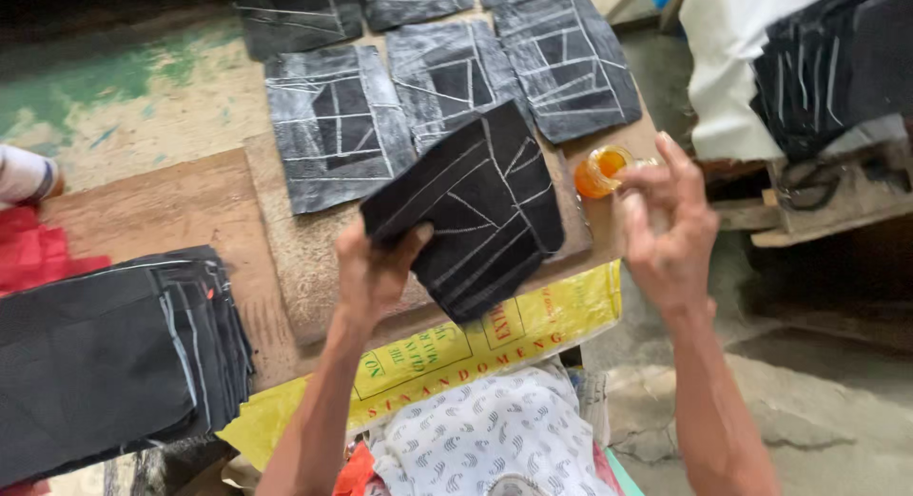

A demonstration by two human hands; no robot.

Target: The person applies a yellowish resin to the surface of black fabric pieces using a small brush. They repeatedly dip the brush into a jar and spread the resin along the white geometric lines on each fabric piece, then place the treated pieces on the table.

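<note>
My left hand [373, 268] grips a black fabric piece [475, 206] marked with white chalk lines, holding it tilted above the wooden board [304, 258]. My right hand [669, 225] is raised to the right of it, fingers curled, close to a small jar of orange liquid [599, 170] that stands at the board's right edge. Whether the fingers touch the jar I cannot tell. Several similar chalk-marked black pieces [338, 125] lie flat in rows on the board beyond.
A stack of black fabric pieces [114, 353] lies at the left, with red cloth [33, 253] behind it. A yellow printed sack [447, 353] hangs over the near edge, patterned white cloth [485, 439] below. More dark pieces [818, 68] rest on white cloth at the upper right.
</note>
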